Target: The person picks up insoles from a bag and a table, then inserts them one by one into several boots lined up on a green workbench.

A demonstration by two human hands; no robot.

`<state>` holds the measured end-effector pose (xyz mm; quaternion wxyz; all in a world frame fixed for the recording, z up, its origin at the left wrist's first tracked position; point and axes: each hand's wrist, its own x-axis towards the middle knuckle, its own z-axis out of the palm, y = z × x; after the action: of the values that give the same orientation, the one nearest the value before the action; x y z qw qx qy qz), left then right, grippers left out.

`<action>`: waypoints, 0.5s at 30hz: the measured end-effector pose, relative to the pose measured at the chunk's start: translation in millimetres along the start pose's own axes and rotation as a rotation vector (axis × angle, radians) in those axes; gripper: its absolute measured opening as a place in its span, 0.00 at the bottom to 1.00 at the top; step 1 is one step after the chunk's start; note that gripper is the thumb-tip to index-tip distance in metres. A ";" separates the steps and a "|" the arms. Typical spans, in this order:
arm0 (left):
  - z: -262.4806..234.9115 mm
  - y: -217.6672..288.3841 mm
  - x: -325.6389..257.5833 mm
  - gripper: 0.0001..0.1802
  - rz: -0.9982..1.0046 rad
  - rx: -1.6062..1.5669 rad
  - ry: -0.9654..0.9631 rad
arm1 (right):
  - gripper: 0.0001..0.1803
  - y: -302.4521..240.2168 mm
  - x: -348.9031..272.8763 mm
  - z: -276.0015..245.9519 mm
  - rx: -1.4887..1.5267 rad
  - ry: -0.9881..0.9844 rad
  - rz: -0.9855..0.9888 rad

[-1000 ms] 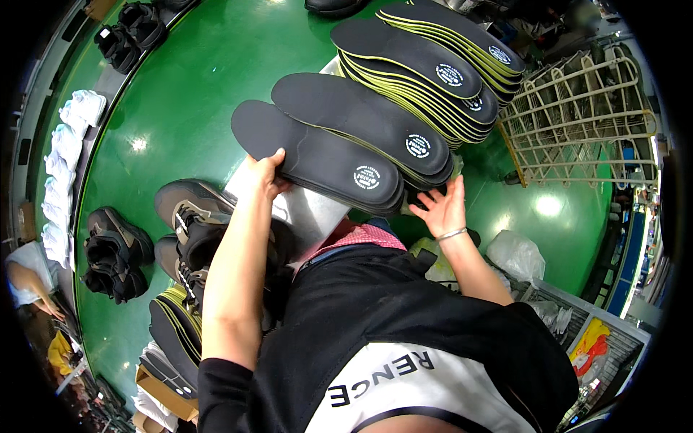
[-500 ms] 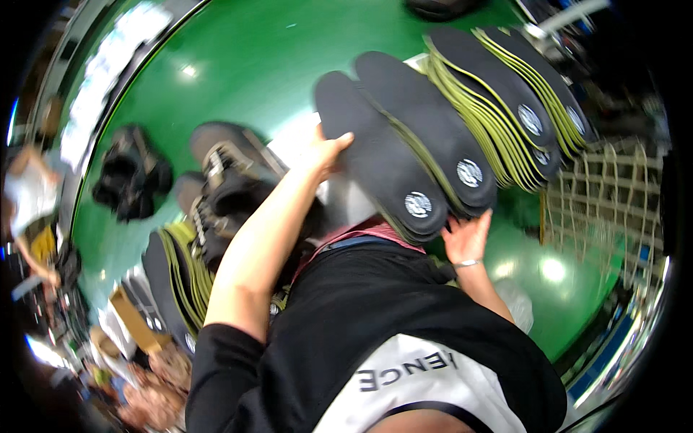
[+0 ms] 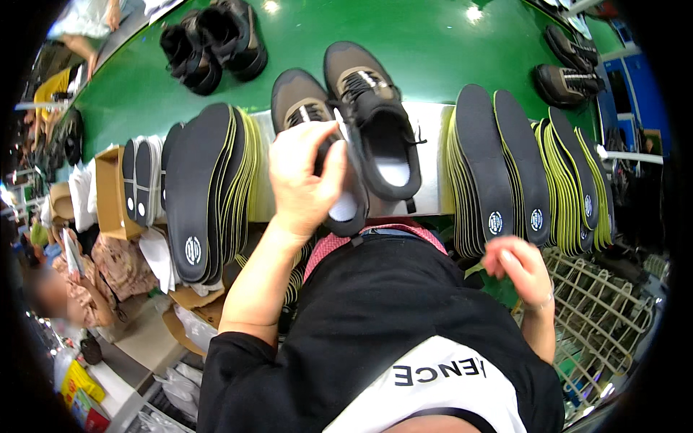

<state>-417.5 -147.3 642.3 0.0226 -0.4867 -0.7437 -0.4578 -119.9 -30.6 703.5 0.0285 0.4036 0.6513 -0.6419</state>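
Note:
A pair of brown and black lace-up shoes stands in front of me, toes pointing away. My left hand (image 3: 307,173) is closed on the upper of the left shoe (image 3: 299,97), thumb and fingers pinching near its opening and hiding part of it. Beside it, the right shoe (image 3: 386,141) is untouched, and a pale lining shows inside. My right hand (image 3: 523,270) holds nothing, its fingers loosely bent and apart, just below the right-hand stack of black insoles with green edges (image 3: 476,159). I cannot tell whether a fingertip touches the stack.
Another insole stack (image 3: 198,195) stands left of the shoes. Farther right are more insoles (image 3: 570,166). Dark shoes (image 3: 216,43) sit at the far left of the green table (image 3: 433,50), another pair (image 3: 570,72) at the far right. A wire rack (image 3: 585,303) stands low right; a cardboard box (image 3: 112,191) left.
My view has swung round, bringing the shoes to the middle. My left hand has left the insoles and now grips the left shoe. My right hand has come away from the insole stack's lower end.

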 end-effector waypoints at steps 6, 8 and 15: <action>-23.8 -44.2 -58.4 0.40 -0.160 0.124 -0.226 | 0.28 -42.2 120.0 101.7 -0.841 0.072 -0.793; -12.9 -55.7 -65.8 0.44 -0.139 0.223 -0.200 | 0.35 -52.9 153.0 131.5 -0.992 0.106 -0.948; 21.9 -83.2 -49.4 0.20 -0.279 -0.346 0.011 | 0.25 -64.8 196.6 141.3 -0.985 0.053 -0.704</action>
<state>-444.5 -175.6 551.2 -0.1208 -0.3732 -0.7141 -0.5798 -356.6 -46.0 622.5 -0.0182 0.1190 0.9668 -0.2255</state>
